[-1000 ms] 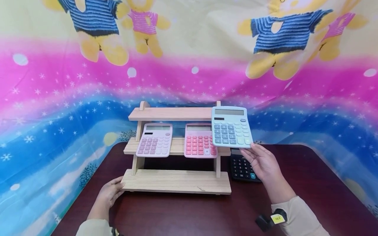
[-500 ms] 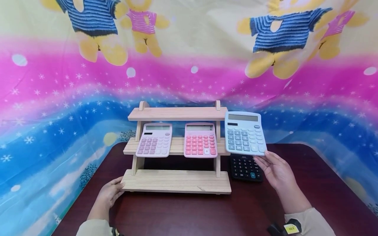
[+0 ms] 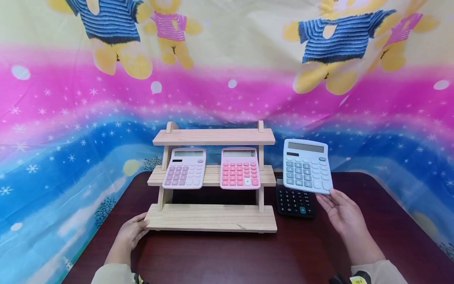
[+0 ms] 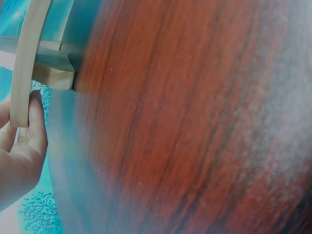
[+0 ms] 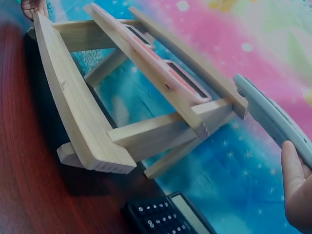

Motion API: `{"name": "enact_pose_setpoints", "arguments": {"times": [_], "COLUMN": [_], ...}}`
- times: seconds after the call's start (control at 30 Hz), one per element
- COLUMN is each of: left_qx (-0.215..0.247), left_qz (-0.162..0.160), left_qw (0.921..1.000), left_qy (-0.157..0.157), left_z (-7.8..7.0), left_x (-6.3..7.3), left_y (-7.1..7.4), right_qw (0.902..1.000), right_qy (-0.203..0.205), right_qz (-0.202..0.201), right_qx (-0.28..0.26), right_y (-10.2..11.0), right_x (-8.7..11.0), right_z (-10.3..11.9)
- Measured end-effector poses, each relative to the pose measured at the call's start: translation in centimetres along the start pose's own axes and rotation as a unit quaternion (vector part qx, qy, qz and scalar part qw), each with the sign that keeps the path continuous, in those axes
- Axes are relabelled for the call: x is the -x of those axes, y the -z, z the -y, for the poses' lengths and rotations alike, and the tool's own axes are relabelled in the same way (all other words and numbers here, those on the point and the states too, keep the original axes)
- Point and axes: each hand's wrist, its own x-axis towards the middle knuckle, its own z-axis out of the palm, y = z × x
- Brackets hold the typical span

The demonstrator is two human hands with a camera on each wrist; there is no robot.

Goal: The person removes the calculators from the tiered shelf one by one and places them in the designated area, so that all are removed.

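My right hand (image 3: 345, 213) pinches a light blue calculator (image 3: 307, 165) by its lower right corner, holding it in the air to the right of a three-tier wooden shelf (image 3: 213, 217). In the right wrist view the thumb presses the back of that blue calculator (image 5: 275, 119). My left hand (image 3: 129, 233) grips the left end of the shelf's bottom board; the left wrist view shows thumb and fingers on either side of the board (image 4: 25, 63). On the middle tier lean a lilac calculator (image 3: 185, 169) at left and a pink calculator (image 3: 240, 169) at right.
A black calculator (image 3: 295, 202) lies on the dark red-brown table (image 3: 213, 258) right of the shelf, partly covered from view by the blue one. Behind the table hangs a printed cloth (image 3: 227, 98) with bears and snowflakes.
My right hand has moved right and slightly down with the light blue calculator, away from the shelf and the pink calculator it overlapped. My left hand stays on the bottom board.
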Motion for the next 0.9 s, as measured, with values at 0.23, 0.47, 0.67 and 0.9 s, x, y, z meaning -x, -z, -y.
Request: {"name": "enact_pose_setpoints", "arguments": {"times": [0.23,0.47,0.67,0.9], "left_qx": [0.0,0.0,0.003,-0.007], "left_qz": [0.0,0.001,0.004,0.004], "left_qw": [1.0,1.0,1.0,1.0], "left_qy": [0.002,0.003,-0.004,0.0], "left_z": [-0.1,-0.2,-0.2,-0.4], "left_x": [0.3,0.5,0.4,0.4], "left_y": [-0.1,-0.2,-0.1,0.0], "right_qw": [0.9993,0.9985,0.9966,0.9898], "right_qy": [0.013,0.014,-0.005,-0.015], "right_qz": [-0.032,-0.053,-0.081,-0.141], "right_qx": [0.017,0.002,-0.013,0.003], "right_y": [2.3,2.9,2.1,2.8], "right_x": [-0.1,1.1,2.7,3.5], "right_z": [-0.3,-0.1,0.3,0.8]}}
